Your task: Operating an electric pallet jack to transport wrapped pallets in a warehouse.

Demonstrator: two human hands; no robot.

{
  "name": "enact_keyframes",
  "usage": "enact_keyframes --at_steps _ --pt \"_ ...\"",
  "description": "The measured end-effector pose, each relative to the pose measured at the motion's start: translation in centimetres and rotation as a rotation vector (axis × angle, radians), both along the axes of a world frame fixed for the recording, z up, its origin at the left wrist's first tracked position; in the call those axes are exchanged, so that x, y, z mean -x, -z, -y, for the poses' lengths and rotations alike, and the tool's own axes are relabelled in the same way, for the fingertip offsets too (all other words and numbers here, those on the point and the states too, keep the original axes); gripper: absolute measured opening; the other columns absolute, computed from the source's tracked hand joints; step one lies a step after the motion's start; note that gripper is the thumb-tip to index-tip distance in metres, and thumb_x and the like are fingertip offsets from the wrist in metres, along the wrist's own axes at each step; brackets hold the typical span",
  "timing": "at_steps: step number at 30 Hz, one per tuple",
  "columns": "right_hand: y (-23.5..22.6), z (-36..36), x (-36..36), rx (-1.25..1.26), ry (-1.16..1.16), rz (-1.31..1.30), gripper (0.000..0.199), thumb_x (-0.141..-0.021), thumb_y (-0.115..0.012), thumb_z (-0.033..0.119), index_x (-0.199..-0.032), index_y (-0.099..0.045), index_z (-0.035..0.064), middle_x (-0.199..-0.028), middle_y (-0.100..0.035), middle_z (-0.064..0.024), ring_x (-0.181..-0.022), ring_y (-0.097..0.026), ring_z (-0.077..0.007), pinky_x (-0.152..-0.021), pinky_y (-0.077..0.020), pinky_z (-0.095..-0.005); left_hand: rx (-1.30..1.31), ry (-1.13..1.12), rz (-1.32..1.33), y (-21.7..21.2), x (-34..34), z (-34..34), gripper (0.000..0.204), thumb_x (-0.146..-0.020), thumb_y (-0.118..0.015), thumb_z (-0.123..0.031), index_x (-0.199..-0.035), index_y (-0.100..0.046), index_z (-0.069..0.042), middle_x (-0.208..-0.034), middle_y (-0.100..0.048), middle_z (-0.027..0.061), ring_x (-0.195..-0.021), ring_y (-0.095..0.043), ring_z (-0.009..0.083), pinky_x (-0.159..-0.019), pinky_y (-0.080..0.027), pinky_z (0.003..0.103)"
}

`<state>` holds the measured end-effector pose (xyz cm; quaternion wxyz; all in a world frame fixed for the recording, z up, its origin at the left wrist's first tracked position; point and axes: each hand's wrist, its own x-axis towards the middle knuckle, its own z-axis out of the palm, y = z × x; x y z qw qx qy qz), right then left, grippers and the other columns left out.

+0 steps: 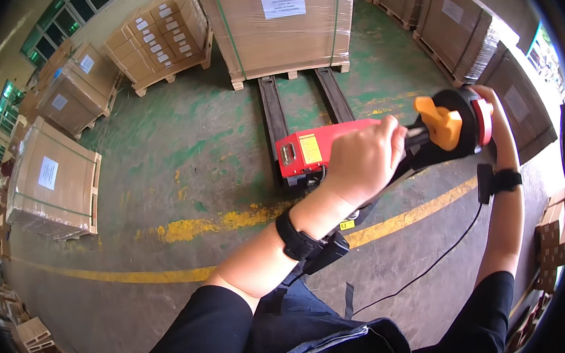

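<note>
A red electric pallet jack (342,134) stands in front of me, its two dark forks (272,107) pointing away toward a large wrapped carton (277,27) on a wooden pallet (292,75). The fork tips meet the pallet's near edge; whether they pass under it is hidden. The jack's control handle (442,124), black with orange levers and a red end, is tilted to the right. My left hand (367,156) is closed round its near side. Curled over the far side is my right hand (487,97), its fingers mostly hidden behind the head.
Strapped cartons on pallets stand at left (50,178) and along the right wall (453,27). Stacked small boxes (159,37) sit on a pallet at far left. A yellow floor line (151,277) crosses before me. A black cable (429,271) hangs from my right wrist strap.
</note>
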<state>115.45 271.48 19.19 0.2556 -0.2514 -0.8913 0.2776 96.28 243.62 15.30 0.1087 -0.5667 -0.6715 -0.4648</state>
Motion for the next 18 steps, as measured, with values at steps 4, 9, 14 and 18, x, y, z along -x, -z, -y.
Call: enact_keyframes --at_steps 4,9,14,18 --pt "1.2 -7.2 9.3 0.102 -0.073 -0.100 0.023 -0.079 -0.063 0.007 -0.099 -0.063 -0.0035 -0.086 -0.065 0.0004 -0.079 -0.057 -0.0072 -0.070 -0.0478 -0.0230 -0.062 -0.087 0.053 0.4 7.0 -4.3 0.018 -0.092 -0.048 -0.021 -0.084 -0.058 -0.009 -0.057 -0.057 0.0127 -0.052 -0.059 0.0304 -0.046 -0.044 0.040" --pt "1.7 -13.1 19.7 0.058 -0.160 -0.062 0.044 -0.093 -0.052 0.037 -0.096 -0.065 -0.0041 -0.072 -0.062 0.0003 -0.063 -0.054 -0.0052 -0.055 -0.0429 -0.0220 -0.084 -0.152 0.055 1.8 19.6 -10.7 0.028 -0.094 -0.044 -0.026 -0.085 -0.061 -0.007 -0.057 -0.056 0.0101 -0.051 -0.059 0.0263 -0.050 -0.046 0.035" --pt "0.2 -13.3 31.8 0.097 -0.047 0.026 0.033 -0.089 -0.055 0.035 -0.103 -0.068 0.0078 -0.063 -0.060 -0.0001 -0.052 -0.054 -0.0074 -0.044 -0.0400 -0.0242 -0.048 -0.207 0.156 2.1 33.5 -15.2 0.036 -0.095 -0.038 -0.033 -0.085 -0.063 -0.010 -0.071 -0.063 0.0122 -0.071 -0.063 0.0331 -0.062 -0.048 0.041" --pt "1.0 -20.8 37.6 0.081 -0.018 0.041 0.033 -0.083 -0.057 0.030 -0.109 -0.067 0.0121 -0.072 -0.065 -0.0046 -0.057 -0.061 -0.0117 -0.048 -0.0464 -0.0259 -0.038 -0.278 0.110 2.0 38.2 -21.4 0.038 -0.095 -0.035 -0.032 -0.085 -0.063 -0.009 -0.077 -0.064 0.0133 -0.077 -0.063 0.0343 -0.067 -0.048 0.042"
